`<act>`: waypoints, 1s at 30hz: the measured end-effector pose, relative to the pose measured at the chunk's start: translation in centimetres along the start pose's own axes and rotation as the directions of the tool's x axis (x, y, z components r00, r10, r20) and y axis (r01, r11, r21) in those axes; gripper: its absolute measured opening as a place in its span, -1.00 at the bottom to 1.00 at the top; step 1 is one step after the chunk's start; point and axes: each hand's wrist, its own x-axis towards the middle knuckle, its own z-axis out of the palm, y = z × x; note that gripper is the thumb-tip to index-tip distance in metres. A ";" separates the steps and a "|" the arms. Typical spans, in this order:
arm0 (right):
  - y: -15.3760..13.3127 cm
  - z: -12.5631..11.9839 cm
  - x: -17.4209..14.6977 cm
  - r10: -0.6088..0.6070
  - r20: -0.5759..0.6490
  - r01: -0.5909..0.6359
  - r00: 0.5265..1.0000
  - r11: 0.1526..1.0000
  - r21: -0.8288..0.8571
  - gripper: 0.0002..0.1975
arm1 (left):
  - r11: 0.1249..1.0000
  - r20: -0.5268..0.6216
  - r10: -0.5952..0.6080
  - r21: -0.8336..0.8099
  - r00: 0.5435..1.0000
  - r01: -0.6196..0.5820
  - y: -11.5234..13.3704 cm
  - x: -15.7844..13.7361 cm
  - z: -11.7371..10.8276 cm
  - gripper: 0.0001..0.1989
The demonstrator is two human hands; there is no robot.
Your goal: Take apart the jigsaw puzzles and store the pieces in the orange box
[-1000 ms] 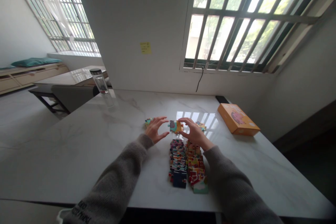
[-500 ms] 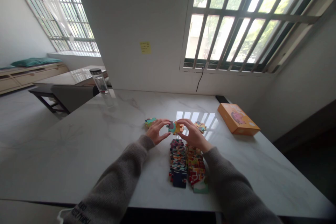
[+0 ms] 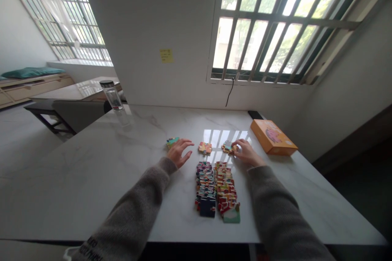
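Observation:
My left hand (image 3: 180, 152) is held over the table with thumb and fingers apart, nothing between them. Just behind it lies a small green and yellow pile of puzzle pieces (image 3: 172, 142), partly hidden by the hand. My right hand (image 3: 246, 153) pinches the edge of a grey-and-yellow puzzle piece (image 3: 228, 146) at the right-hand pile. Between the hands sits an orange and pink group of puzzle pieces (image 3: 205, 148). Nearer me, two long rows of overlapping pieces lie side by side, a dark row (image 3: 206, 189) and a red and green row (image 3: 226, 191).
An orange box (image 3: 273, 136) rests at the table's right, with a black object (image 3: 255, 115) behind it. A clear bottle (image 3: 112, 96) stands at the far left edge of the marble-patterned table (image 3: 76, 179). A yellow note (image 3: 166, 56) is on the wall.
The puzzle piece held between both hands has left the middle. My left hand has let go, and my right hand has moved right to the right-hand pile.

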 end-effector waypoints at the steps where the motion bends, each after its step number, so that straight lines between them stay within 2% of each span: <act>1: -0.2 0.2 0.1 0.004 -0.005 -0.004 1.000 1.000 -0.020 -0.75 | 1.000 0.005 0.002 -0.001 1.000 -0.002 0.0 0.0 0.0 -0.74; 5: -2.7 1.2 1.0 -0.045 -0.057 0.042 0.997 0.998 -0.051 -0.78 | 0.999 0.020 0.035 -0.006 0.999 -0.035 0.1 0.0 0.2 -0.81; 10: -7.8 3.3 2.9 -0.234 0.134 0.229 0.963 0.972 0.052 -0.80 | 0.999 0.024 0.050 -0.014 0.998 -0.050 0.0 -0.2 0.7 -0.85; 15: -9.7 4.8 3.9 -0.256 0.215 0.255 0.943 0.966 0.033 -0.80 | 0.999 0.035 0.039 -0.010 0.999 -0.039 -0.3 -0.3 1.1 -0.85; 18: -9.5 4.8 4.0 -0.244 0.189 0.243 0.951 0.970 0.032 -0.81 | 0.999 0.044 0.046 -0.023 0.998 -0.045 -0.3 -0.3 1.1 -0.85; 22: -9.8 3.7 3.9 -0.272 0.093 0.267 0.958 0.962 0.064 -0.75 | 0.999 0.012 0.043 -0.023 0.999 -0.043 0.1 -0.2 0.8 -0.82; 28: -13.8 1.9 2.2 -0.391 -0.011 0.388 0.920 0.910 0.148 -0.62 | 0.997 -0.081 0.048 -0.055 0.996 -0.052 1.1 0.2 0.3 -0.53; 30: -15.2 1.7 1.6 -0.409 -0.039 0.409 0.912 0.896 0.174 -0.61 | 0.996 -0.084 0.066 -0.062 0.994 -0.071 1.3 0.2 0.1 -0.54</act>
